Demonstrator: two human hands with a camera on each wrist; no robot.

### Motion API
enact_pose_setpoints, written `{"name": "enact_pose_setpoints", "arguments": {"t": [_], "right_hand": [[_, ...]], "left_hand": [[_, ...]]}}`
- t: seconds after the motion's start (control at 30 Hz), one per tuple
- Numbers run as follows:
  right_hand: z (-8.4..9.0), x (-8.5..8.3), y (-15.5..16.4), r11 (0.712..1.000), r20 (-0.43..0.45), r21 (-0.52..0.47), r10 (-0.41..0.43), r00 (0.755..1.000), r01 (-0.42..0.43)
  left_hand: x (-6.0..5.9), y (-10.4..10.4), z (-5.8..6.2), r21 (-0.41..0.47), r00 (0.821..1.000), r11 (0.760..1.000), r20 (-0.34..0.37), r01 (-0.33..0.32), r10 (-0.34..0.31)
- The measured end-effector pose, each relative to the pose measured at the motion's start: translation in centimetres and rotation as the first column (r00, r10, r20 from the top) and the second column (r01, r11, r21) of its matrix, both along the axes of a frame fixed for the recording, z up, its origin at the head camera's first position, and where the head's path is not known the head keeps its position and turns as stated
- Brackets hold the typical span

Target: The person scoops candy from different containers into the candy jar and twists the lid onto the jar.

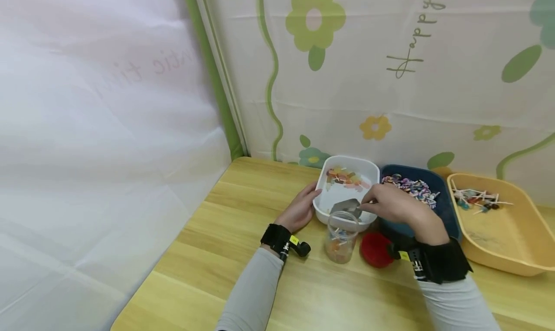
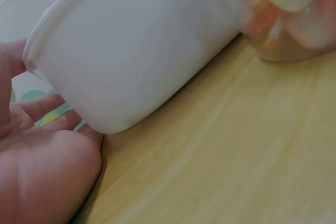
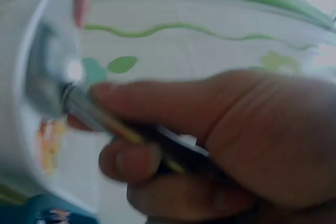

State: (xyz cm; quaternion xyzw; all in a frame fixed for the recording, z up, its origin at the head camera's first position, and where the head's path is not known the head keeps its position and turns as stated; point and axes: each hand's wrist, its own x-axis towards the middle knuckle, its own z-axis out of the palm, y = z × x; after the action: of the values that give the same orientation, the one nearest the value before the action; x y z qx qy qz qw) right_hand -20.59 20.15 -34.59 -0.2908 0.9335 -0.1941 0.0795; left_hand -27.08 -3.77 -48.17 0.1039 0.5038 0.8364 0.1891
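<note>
Wooden table [image 1: 243, 210] against flower-print curtain [image 1: 390, 80]. Holding metal scoop [image 1: 347, 206] over clear jar [image 1: 341, 237], right hand [image 1: 390, 203] fingers gripping handle; likely tipping sweets into jar. Steadying white tray [image 1: 323, 210] just behind jar, left hand [image 1: 299, 208] resting flat, fingers relaxed against wall. Next probably needing careful tilt over narrow mouth. Crowding right: red lid [image 1: 375, 250], blue tray [image 1: 442, 196], yellow tray [image 1: 511, 244].

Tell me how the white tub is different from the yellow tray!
The white tub is smaller and deeper; the yellow tray is wider and shallower. The tub holds colourful sweets and a left hand touches it; the tray holds lollipops on sticks, with no hand near. Both sit on the wooden table.
</note>
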Motion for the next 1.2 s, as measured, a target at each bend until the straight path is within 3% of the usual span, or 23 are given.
{"name": "enact_pose_setpoints", "arguments": {"t": [0.23, 0.4, 0.67, 0.83, 0.97, 1.2], "right_hand": [[-2.2, -1.1, -0.7, 0.993, 0.044, -0.04, 0.114, 0.993, -0.112], [-2.5, -1.3, 0.0, 0.992, 0.035, -0.058, 0.113, 0.993, -0.111], [-2.4, -1.5, 2.5, 0.976, 0.073, -0.205, 0.096, 0.993, -0.079], [-2.3, -1.6, 3.4, 0.95, 0.002, -0.286, 0.129, 0.992, -0.123], [-2.4, -2.1, 3.5, 0.949, -0.034, -0.29, 0.122, 0.992, -0.126], [-2.7, -2.4, 4.0, 0.957, -0.06, -0.284, 0.038, 0.997, -0.054]], "left_hand": [[0.3, 0.0, 0.2, 0.003, 1.0, 1.0, -0.002, -0.013, 0.013], [0.3, 0.1, 0.2, 0.001, 1.0, 1.0, -0.003, -0.014, 0.014], [0.2, 0.2, 0.1, -0.014, 1.0, 1.0, 0.02, 0.0, 0.0], [0.3, 0.1, 0.1, -0.023, 0.999, 1.0, 0.041, -0.012, 0.013], [0.4, 0.0, 0.0, -0.009, 1.0, 1.0, 0.025, -0.007, 0.007], [0.4, -0.1, 0.0, 0.009, 1.0, 1.0, -0.007, 0.014, -0.014]]}}
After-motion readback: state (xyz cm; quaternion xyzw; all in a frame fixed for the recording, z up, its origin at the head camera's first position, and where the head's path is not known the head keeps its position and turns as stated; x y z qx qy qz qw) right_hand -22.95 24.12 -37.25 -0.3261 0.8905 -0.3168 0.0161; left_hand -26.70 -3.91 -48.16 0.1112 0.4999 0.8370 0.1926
